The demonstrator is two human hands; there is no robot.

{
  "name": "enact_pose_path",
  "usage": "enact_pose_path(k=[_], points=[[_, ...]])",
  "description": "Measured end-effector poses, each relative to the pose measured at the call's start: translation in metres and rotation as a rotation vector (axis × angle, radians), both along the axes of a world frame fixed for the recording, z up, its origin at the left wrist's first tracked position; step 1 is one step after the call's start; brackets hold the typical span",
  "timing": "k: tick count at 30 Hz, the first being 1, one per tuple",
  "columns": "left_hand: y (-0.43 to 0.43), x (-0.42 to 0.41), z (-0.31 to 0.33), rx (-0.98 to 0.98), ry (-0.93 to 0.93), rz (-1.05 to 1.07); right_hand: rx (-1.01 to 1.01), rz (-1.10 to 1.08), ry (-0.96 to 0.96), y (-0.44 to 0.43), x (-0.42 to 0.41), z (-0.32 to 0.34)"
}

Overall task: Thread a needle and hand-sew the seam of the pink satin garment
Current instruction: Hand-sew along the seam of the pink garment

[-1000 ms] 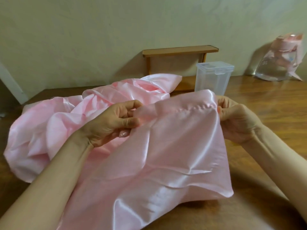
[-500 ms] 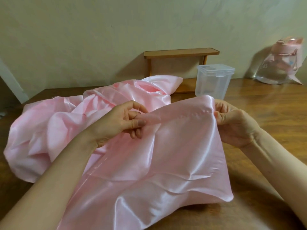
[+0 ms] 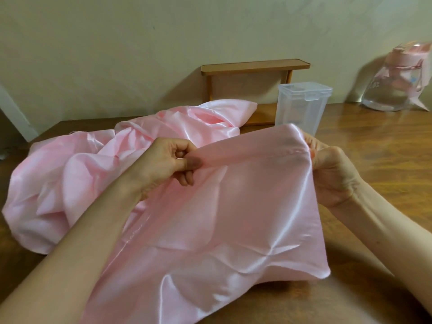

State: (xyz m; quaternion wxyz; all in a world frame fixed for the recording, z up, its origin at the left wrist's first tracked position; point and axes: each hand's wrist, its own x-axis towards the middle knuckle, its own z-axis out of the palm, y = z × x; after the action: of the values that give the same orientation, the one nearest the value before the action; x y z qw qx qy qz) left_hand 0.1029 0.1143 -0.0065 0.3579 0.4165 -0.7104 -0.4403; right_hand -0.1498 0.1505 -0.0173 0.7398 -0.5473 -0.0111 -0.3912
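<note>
Pink satin garment held up over table, folded top edge w/ seam stretched taut, long axis running L-R, rest draping twd viewer + bunched on table at left. Left hand pinching edge at left end, right hand pinching right end. Needle/thread: can't tell. Behind: clear plastic container, small wooden shelf, water bottle.

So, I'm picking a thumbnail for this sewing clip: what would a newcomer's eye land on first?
The glossy pink satin garment fills the middle and left of the wooden table, its folded edge stretched between the left hand and right hand, each pinching one end. Behind it stand a clear lidded container and, far right, a pink-capped water bottle.
</note>
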Motion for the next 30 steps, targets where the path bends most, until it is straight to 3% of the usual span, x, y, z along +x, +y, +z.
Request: enact_pose_path(k=[6, 14, 20, 26, 30], points=[[0.008, 0.005, 0.007, 0.203, 0.155, -0.078, 0.018, -0.257, 0.201, 0.004, -0.015, 0.002], [0.004, -0.008, -0.006, 0.125, 0.170, 0.099, -0.002, -0.050, 0.087, 0.001, -0.005, 0.003], [0.001, -0.006, -0.004, 0.178, 0.189, 0.136, 0.012, -0.201, 0.019, 0.007, 0.005, 0.000], [-0.002, -0.002, -0.003, 0.211, 0.204, 0.130, 0.094, -0.136, -0.070, 0.012, 0.010, 0.002], [-0.004, 0.011, 0.001, 0.271, 0.245, 0.043, 0.115, -0.247, 0.046, 0.007, 0.000, 0.003]])
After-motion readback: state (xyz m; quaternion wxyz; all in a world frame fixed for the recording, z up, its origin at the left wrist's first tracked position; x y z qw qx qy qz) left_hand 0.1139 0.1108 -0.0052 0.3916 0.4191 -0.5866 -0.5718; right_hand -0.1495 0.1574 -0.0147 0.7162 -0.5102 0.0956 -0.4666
